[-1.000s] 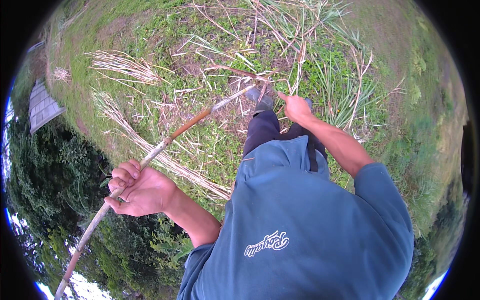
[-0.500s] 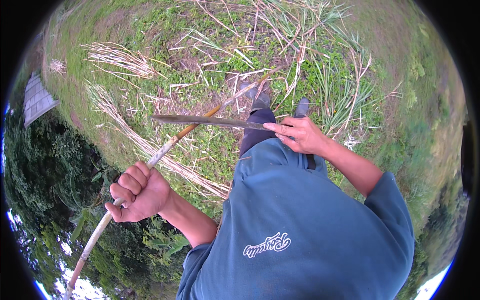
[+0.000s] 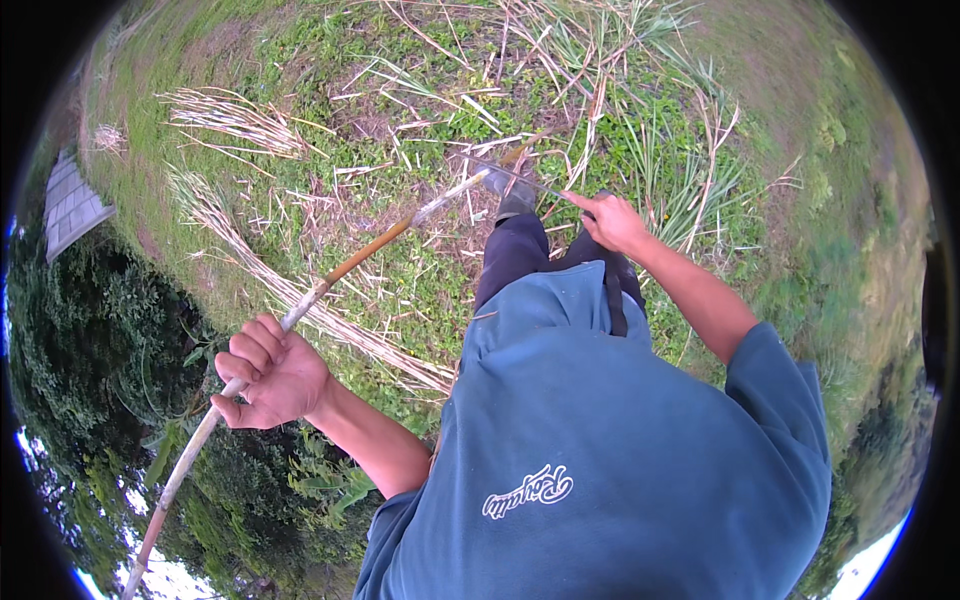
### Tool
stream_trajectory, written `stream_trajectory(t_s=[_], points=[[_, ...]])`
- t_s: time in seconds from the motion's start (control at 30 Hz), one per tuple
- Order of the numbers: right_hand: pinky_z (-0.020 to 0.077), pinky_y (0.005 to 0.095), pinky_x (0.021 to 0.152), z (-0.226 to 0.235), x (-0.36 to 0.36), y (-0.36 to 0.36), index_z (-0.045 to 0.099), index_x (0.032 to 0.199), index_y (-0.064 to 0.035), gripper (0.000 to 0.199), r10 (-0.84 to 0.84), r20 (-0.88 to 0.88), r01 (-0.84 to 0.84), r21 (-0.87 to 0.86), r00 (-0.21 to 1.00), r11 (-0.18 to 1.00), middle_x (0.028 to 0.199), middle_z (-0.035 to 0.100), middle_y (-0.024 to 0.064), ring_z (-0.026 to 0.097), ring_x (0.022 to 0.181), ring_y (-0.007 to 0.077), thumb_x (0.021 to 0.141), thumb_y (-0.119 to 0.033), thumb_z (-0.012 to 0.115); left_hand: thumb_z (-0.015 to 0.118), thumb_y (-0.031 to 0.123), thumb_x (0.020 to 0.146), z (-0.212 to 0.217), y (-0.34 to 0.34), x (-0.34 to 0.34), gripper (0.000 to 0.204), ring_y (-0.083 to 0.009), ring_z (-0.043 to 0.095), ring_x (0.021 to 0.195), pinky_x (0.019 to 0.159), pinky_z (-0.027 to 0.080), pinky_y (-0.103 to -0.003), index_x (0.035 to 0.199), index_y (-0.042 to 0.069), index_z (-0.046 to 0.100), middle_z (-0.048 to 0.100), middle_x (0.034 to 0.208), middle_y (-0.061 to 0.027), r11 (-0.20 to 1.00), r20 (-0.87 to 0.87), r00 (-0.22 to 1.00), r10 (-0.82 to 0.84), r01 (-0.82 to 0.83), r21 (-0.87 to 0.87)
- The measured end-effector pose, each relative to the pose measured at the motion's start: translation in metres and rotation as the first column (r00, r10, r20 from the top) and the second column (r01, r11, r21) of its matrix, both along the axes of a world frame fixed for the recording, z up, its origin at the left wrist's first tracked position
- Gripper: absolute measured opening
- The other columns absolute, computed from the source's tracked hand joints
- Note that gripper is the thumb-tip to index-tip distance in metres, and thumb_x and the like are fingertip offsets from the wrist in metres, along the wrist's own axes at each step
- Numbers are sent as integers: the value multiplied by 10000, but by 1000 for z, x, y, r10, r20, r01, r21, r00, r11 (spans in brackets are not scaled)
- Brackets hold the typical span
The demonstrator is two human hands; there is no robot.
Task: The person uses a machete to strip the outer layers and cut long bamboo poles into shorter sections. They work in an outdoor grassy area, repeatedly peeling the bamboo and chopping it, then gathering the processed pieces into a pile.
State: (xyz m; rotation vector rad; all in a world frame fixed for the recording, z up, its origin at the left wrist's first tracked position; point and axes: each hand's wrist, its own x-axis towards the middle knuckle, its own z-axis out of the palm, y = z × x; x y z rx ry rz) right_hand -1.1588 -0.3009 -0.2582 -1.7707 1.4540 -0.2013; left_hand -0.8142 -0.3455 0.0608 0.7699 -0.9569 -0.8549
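Note:
My left hand [image 3: 275, 375] is closed round a long, jointed cane stalk [image 3: 360, 256], pale with a brown stretch along its middle. The stalk slants from the lower left up toward my boots, its far end over the ground. In my right hand [image 3: 615, 224], fingers wrapped round the grip, is a machete [image 3: 530, 181]. Its thin blade, seen nearly edge-on, crosses the far part of the stalk. Whether blade and stalk touch I cannot tell. The machete's handle is mostly hidden in my fist.
Bundles of dry stalks [image 3: 240, 122] and a longer pile [image 3: 350, 337] lie on the grass to the left. Cut pieces are scattered round my boot [image 3: 515, 200]. Green leafy tops [image 3: 690, 215] lie at the right, with dense bushes [image 3: 100, 340] at the far left.
The machete has swung away from my body toward the stalk's far end, its blade turning from broadside to nearly edge-on. My left hand stays round the stalk, barely shifted.

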Motion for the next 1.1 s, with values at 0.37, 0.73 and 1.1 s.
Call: stream_trajectory(t_s=[0.37, 0.73, 1.1], points=[[514, 505, 766, -18, 16, -7, 461, 1406, -266, 576, 75, -64, -73, 35, 995, 997, 863, 661, 203, 643, 821, 396, 851, -136, 540, 326, 433, 1001, -155, -15, -30, 522, -142, 199, 530, 609, 327, -351, 554, 177, 242, 166, 504, 26, 859, -106, 972, 211, -132, 494], [527, 519, 779, -29, 1, -16, 457, 1403, -242, 550, -114, -134, 126, 88, 984, 988, 952, 655, 249, 653, 847, 405, 871, -104, 477, 359, 384, 1023, 64, -5, 51, 535, -107, 85, 433, 401, 144, -265, 565, 193, 159, 122, 480, 37, 767, -40, 805, 592, -549, 332], [525, 510, 667, 1, -8, 1, 445, 1418, -269, 580, -213, -168, 195, -115, 962, 974, 884, 614, 211, 615, 683, 420, 865, -120, 537, 416, 314, 1029, 75, 23, 85, 502, -126, 96, 450, 410, 202, -272, 613, 169, 175, 127, 517, 47, 625, -155, 629, 762, -651, 432]])
